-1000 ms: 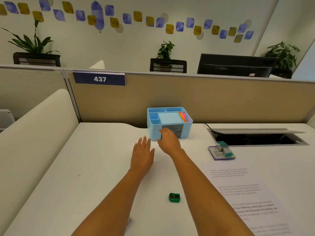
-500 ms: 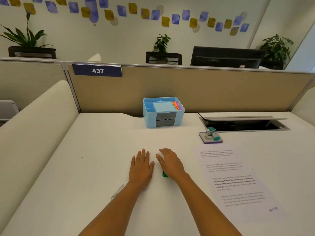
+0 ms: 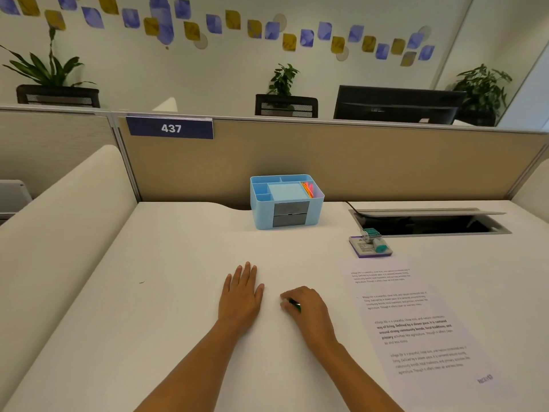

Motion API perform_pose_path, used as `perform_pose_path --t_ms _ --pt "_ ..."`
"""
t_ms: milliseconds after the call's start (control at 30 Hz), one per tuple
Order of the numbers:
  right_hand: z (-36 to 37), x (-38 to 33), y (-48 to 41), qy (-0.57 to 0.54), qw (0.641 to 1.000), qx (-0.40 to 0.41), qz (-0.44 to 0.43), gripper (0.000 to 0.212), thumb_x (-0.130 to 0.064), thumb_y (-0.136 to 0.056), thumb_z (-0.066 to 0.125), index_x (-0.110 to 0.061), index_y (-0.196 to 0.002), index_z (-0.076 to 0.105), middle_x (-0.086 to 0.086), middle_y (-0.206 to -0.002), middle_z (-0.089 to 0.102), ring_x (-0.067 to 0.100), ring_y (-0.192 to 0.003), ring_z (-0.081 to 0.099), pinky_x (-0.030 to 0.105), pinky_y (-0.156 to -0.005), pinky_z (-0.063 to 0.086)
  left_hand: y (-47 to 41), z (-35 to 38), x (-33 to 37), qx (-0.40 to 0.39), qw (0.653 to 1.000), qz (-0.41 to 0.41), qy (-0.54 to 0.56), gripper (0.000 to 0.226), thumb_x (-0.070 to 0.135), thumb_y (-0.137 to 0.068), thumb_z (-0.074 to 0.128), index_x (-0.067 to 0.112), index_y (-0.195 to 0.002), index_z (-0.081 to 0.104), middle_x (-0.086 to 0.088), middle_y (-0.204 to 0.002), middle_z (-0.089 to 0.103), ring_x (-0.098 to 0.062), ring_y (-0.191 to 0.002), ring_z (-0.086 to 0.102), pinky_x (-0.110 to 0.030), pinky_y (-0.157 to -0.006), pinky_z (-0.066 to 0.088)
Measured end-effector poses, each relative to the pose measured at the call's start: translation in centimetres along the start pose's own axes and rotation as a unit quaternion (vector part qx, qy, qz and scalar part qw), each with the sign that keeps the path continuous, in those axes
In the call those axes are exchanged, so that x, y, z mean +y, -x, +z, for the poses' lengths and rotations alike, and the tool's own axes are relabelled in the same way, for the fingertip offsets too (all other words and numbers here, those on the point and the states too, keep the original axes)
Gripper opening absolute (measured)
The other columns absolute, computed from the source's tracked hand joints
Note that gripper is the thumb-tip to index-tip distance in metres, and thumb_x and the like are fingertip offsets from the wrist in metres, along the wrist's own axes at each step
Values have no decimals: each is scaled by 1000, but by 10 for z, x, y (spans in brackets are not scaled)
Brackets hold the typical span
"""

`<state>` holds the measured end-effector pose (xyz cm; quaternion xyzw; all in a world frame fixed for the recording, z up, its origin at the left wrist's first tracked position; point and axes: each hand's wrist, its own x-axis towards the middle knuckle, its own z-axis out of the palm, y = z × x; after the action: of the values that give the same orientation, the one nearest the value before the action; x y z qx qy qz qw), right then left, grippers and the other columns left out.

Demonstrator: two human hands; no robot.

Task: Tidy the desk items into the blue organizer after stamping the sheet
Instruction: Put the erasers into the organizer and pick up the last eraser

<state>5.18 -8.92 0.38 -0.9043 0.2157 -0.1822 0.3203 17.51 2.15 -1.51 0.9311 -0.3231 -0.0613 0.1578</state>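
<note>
At the near middle of the desk (image 3: 148,292), the right hand (image 3: 306,310) has changed its hold: half a second ago its fingers lay flat over the green sharpener (image 3: 295,304), and now they curl round it, leaving only a sliver showing. The left hand (image 3: 240,295) lies flat beside it, fingers straight, holding nothing. The sheet (image 3: 416,322) to the right already bears a stamp mark (image 3: 484,379), so the tidying is probably under way. At the far edge the blue organizer (image 3: 258,215) holds a pale blue pad (image 3: 286,191) in its centre and bright strips (image 3: 307,188) in its right compartment; both grey drawers (image 3: 290,214) look closed.

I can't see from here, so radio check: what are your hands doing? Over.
Left hand flat on desk, holding nothing. Right hand curled round green sharpener. Blue organizer ahead, nothing in between. Over.
</note>
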Motion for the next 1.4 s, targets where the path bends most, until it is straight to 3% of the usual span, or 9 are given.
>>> perform_pose_path --t_ms 100,267,333,400,533,700,833,1067,1400 --pt "-5 -10 -21 -228 955 68 178 6 -20 -85 68 -17 -89 72 -2 -91 71 11 -86 63 4 -74 46 -7 -3 -5 5 1000 3 2 55 39 -99 16 20 -148 -1 4 -158 -5 -13 -146 -5 -32 -120 -4" --pt "-20 -32 -70 -697 571 51 430 25 -17 -97 49 4 -93 61 20 -125 53 25 -91 58 32 -64 60 -18 -8 -19 5 1000 5 -10 63 53 -93 0 22 -148 -1 5 -158 -4 -12 -146 -5 -31 -119 -4" --pt "-26 -41 -85 -704 551 40 447 30 -13 -101 38 6 -117 54 20 -139 45 29 -118 52 35 -89 55 -24 -8 -25 12 1000 6 -3 99 71 -67 -30 23 -148 0 6 -158 -2 -12 -146 -3 -31 -118 -3" --pt "-30 -51 -104 -673 587 15 450 37 -4 -100 36 6 -136 38 20 -145 37 30 -132 42 39 -107 41 -31 -9 -34 17 1000 -2 -6 117 73 -50 -39 24 -148 1 7 -158 -1 -12 -146 -2 -30 -118 -4" --pt "-42 -76 -146 -591 688 -14 420 42 9 -94 39 0 -135 38 21 -141 39 32 -128 44 39 -106 44 -40 -14 -46 20 1000 0 -3 117 74 -51 -38 24 -148 3 7 -158 2 -11 -146 -1 -29 -118 -4" --pt "-32 -85 -200 -416 852 -19 318 38 -5 -89 60 -7 -127 52 11 -130 53 25 -122 51 34 -101 49 -50 -18 -51 22 1000 3 -1 85 59 -72 -16 25 -148 2 9 -158 1 -9 -146 -2 -28 -118 -5" --pt "-22 -82 -232 -219 952 87 196 31 -19 -89 62 -10 -118 63 9 -123 61 22 -113 57 28 -94 50 -57 -17 -54 34 999 -1 1 105 72 -59 -32 26 -148 0 10 -158 -1 -9 -146 -4 -27 -115 -8" --pt "-4 -84 -275 -85 983 128 103 27 -19 -92 57 -9 -116 65 10 -120 63 22 -107 61 24 -91 49 -58 -13 -56 52 998 0 22 102 72 -60 -32 29 -147 -2 12 -157 -3 -7 -145 -6 -26 -116 -9" --pt "12 -72 -288 72 989 -43 126 48 -21 -91 59 -15 -137 46 11 -136 49 26 -123 49 35 -105 40 -61 -10 -56 61 998 -4 31 75 58 -79 -12 30 -147 -2 13 -157 -3 -6 -145 -7 -27 -116 -9"
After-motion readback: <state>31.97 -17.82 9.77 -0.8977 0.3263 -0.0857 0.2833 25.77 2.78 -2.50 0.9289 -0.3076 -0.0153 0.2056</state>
